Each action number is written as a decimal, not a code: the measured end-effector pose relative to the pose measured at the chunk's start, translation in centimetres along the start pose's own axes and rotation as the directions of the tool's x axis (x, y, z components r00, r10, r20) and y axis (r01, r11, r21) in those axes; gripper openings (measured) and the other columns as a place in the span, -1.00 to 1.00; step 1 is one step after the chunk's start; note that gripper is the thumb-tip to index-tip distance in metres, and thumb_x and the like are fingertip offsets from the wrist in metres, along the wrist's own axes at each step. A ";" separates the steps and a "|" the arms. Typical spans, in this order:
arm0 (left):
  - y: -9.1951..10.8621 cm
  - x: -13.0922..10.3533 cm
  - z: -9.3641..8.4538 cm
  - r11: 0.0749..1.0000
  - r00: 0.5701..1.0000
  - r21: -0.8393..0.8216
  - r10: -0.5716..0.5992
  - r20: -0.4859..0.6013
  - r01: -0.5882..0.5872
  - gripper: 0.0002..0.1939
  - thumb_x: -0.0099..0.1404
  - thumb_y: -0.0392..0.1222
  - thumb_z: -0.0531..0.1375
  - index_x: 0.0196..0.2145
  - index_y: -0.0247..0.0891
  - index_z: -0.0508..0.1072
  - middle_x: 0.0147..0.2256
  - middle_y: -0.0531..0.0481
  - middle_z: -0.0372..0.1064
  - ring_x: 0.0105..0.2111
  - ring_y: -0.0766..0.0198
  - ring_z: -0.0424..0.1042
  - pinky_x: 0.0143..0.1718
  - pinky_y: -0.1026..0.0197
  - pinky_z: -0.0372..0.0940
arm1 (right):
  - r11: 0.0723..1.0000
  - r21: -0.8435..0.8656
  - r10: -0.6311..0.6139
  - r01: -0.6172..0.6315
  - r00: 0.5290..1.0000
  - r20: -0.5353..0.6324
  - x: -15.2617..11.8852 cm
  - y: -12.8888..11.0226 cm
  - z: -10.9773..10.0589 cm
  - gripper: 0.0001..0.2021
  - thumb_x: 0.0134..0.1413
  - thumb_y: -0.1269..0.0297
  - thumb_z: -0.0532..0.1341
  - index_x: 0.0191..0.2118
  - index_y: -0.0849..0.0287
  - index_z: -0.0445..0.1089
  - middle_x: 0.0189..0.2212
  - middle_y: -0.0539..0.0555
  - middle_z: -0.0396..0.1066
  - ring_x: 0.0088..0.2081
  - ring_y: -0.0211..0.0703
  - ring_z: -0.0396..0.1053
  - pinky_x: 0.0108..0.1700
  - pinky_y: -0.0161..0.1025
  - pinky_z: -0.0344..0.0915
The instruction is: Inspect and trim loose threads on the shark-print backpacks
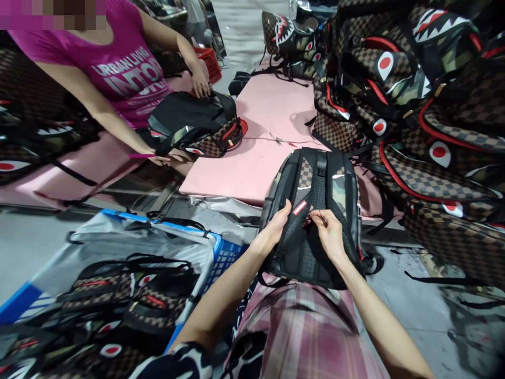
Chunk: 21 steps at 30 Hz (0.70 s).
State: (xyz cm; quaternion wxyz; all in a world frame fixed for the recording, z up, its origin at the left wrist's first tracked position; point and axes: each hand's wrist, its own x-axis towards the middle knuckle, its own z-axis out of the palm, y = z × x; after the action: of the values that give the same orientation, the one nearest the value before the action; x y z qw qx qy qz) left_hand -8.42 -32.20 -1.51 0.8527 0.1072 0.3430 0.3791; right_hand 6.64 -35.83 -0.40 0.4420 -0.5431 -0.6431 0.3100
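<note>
A black backpack [311, 252] with checkered and camouflage patches rests with its strap side up, partly over the table edge and against my lap. My left hand [279, 223] grips its left shoulder strap, thumb on top and the fingers partly hidden. On that strap sits a small red and white label [300, 208]. Close to the label, my right hand [329, 231] is closed in a pinch above the padded back. Something thin and dark shows at its fingertips, too small to name.
Checkered backpacks [442, 184] with red trim are piled on the right of the pink table [264, 116]. Across it, a person in a magenta shirt [126, 73] handles another backpack [189, 116]. At lower left stands a blue crate [226, 258] of backpacks.
</note>
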 end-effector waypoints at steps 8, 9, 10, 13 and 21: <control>-0.2 -0.3 -0.1 0.997 0.993 0.068 0.040 -0.108 -0.033 -0.40 0.33 0.12 -0.12 -0.24 -0.51 0.47 -0.48 -0.21 0.49 -0.50 0.22 0.48 -0.39 0.24 0.38 | 0.991 -0.127 -0.045 0.042 0.999 -0.023 3.0 1.7 2.4 -0.78 0.03 0.40 0.04 -0.32 0.15 0.44 -0.35 0.05 0.38 -0.34 -0.19 0.35 -0.34 -0.28 0.26; -0.2 -0.3 -0.2 0.997 0.993 0.074 0.034 -0.110 -0.026 -0.38 0.33 0.13 -0.12 -0.23 -0.51 0.47 -0.48 -0.22 0.49 -0.49 0.20 0.48 -0.39 0.23 0.38 | 0.992 -0.120 -0.055 0.050 0.998 -0.035 2.8 1.4 2.3 -0.79 0.03 0.41 0.04 -0.34 0.16 0.43 -0.36 0.05 0.37 -0.34 -0.19 0.34 -0.33 -0.29 0.24; -0.3 -0.2 -0.4 0.996 0.993 0.084 0.027 -0.111 -0.017 -0.37 0.32 0.15 -0.12 -0.22 -0.50 0.47 -0.47 -0.22 0.49 -0.48 0.19 0.49 -0.39 0.22 0.38 | 0.994 -0.101 -0.055 0.051 0.998 -0.037 2.5 1.1 2.1 -0.81 0.03 0.40 0.04 -0.37 0.17 0.41 -0.37 0.05 0.36 -0.33 -0.19 0.33 -0.31 -0.29 0.23; -0.3 0.0 -0.7 0.993 0.997 0.114 0.027 -0.076 -0.019 -0.39 0.30 0.16 -0.08 -0.19 -0.48 0.46 -0.38 -0.24 0.50 -0.37 0.15 0.50 -0.30 0.20 0.38 | 0.999 0.049 0.008 -0.011 0.998 0.061 0.8 -0.6 1.4 -0.83 0.07 0.31 0.08 -0.49 0.17 0.32 -0.49 -0.01 0.27 -0.41 -0.25 0.26 -0.33 -0.32 0.19; -0.4 -0.2 -0.4 0.994 0.994 0.034 0.098 0.051 -0.100 -0.55 0.37 -0.04 -0.07 -0.12 -0.47 0.43 -0.02 -0.34 0.34 -0.13 0.05 0.44 -0.04 0.04 0.30 | 0.963 -0.032 0.252 -0.267 0.858 0.447 -8.1 -0.6 -6.8 -0.73 -0.03 0.11 0.19 -0.57 0.18 0.36 -0.56 0.02 0.36 -0.48 -0.20 0.29 -0.43 -0.31 0.21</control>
State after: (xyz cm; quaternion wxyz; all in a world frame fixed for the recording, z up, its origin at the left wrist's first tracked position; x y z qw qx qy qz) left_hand -8.59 -32.64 -1.91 0.8389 0.1490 0.3232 0.4117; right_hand 12.72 -44.43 1.06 0.2451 -0.5320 -0.6433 0.4930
